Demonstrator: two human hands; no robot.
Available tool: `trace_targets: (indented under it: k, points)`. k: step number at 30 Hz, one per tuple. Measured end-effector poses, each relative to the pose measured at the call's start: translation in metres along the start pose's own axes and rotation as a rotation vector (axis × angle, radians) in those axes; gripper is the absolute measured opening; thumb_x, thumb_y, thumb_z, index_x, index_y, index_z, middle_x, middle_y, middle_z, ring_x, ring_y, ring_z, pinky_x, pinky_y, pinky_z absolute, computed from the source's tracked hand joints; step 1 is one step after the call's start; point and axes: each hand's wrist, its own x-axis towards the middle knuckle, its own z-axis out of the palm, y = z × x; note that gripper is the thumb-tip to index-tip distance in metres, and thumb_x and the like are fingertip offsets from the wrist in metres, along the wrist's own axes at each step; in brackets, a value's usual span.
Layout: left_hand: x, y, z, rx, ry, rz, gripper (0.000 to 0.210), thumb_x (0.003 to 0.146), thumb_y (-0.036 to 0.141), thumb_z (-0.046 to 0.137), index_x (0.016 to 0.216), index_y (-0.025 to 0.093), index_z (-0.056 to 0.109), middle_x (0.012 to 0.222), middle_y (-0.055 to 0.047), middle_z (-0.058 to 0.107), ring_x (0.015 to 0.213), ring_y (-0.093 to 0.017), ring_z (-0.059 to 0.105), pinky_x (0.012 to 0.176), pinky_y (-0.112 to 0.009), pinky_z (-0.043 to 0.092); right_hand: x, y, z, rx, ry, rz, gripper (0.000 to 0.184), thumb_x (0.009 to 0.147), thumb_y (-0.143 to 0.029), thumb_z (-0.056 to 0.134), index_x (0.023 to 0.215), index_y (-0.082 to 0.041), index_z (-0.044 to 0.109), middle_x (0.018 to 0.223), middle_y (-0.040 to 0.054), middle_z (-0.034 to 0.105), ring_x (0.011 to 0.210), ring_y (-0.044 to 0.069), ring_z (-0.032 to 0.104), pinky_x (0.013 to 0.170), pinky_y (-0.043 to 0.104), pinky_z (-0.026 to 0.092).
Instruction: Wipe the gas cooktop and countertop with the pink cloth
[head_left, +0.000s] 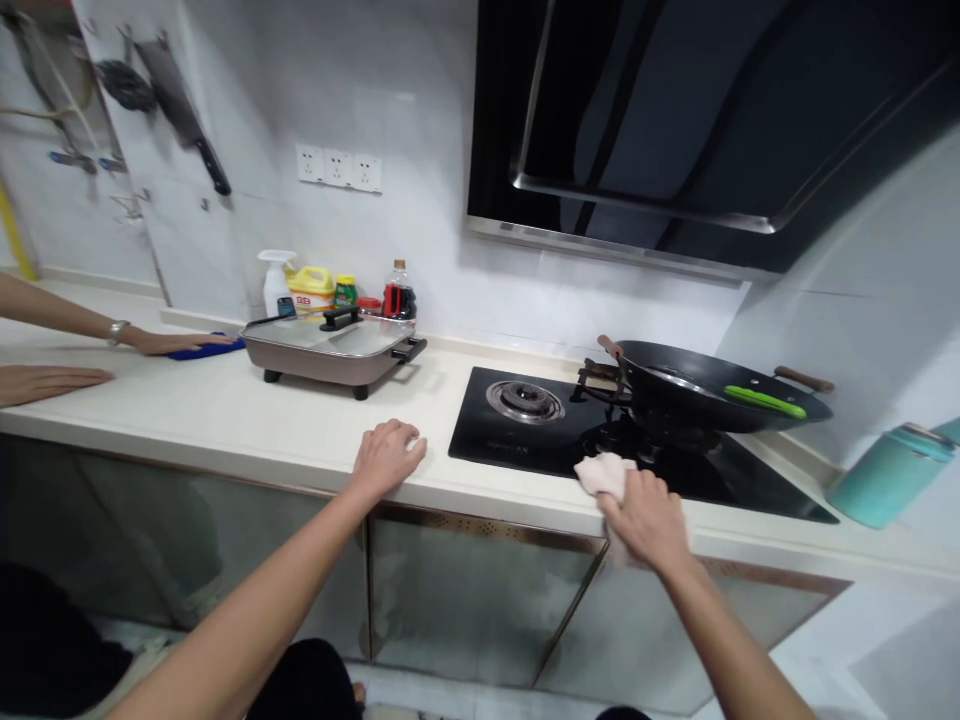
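Note:
My right hand (646, 515) grips a pale pink cloth (604, 474) at the front edge of the black gas stove (506, 445). Part of the cloth hangs down over the counter's edge, below the fingers. To the left of the stove, my left hand (388, 457) rests on the white countertop (300, 430) near its front edge, thumb apart and nothing in it. A dark wok (675, 400) with wooden handles sits on the right burner, and a bright green-handled utensil (765, 402) lies across it.
A lidded electric pan (322, 362) stands left, before a spray bottle (276, 280), a yellow jug (311, 285) and a sauce bottle (400, 295). Another person's hand (176, 343) presses a blue cloth (206, 347). A teal canister (892, 475) stands right; a range hood (637, 120) overhangs the stove.

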Motion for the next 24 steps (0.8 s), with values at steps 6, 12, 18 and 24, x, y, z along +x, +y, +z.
trace_targets:
  k: [6,12,18,24]
  points:
    - [-0.002,-0.002,0.003,-0.098,0.046,-0.01,0.036,0.094,0.043,0.052,0.107,0.021,0.077,0.122,-0.01,0.074,0.12,-0.032,0.064,0.106,-0.047,0.044,-0.006,-0.137,-0.027,0.141,0.043,-0.192,0.039,0.098,-0.044,0.046,0.115,-0.013,0.061,0.116,0.0182,0.061,0.107,0.035,0.056,0.091,0.048,0.041]
    - [0.002,-0.013,0.007,-0.257,0.152,0.04,0.031,0.095,0.044,0.054,0.103,0.024,0.075,0.115,-0.008,0.075,0.114,-0.027,0.066,0.106,-0.044,0.049,-0.011,-0.226,-0.044,0.279,0.074,-0.319,0.043,0.096,-0.043,0.051,0.123,-0.011,0.062,0.123,0.02,0.061,0.11,0.037,0.055,0.094,0.051,0.043]
    - [-0.016,0.01,0.008,-0.381,0.344,0.377,0.037,0.099,0.04,0.052,0.129,0.023,0.066,0.139,-0.013,0.062,0.132,-0.027,0.057,0.114,-0.046,0.047,-0.001,-0.229,-0.043,0.492,-0.036,-0.36,0.051,0.096,-0.043,0.05,0.135,-0.013,0.059,0.129,0.0207,0.062,0.118,0.037,0.056,0.1,0.054,0.045]
    - [-0.042,0.056,0.013,-0.164,-0.053,0.598,0.07,0.096,0.065,0.059,0.154,0.028,0.047,0.157,-0.014,0.051,0.144,-0.033,0.046,0.116,-0.051,0.042,0.032,-0.145,-0.016,1.031,-0.27,-0.611,0.045,0.09,-0.034,0.049,0.131,-0.025,0.064,0.134,0.0085,0.069,0.124,0.028,0.064,0.11,0.046,0.049]
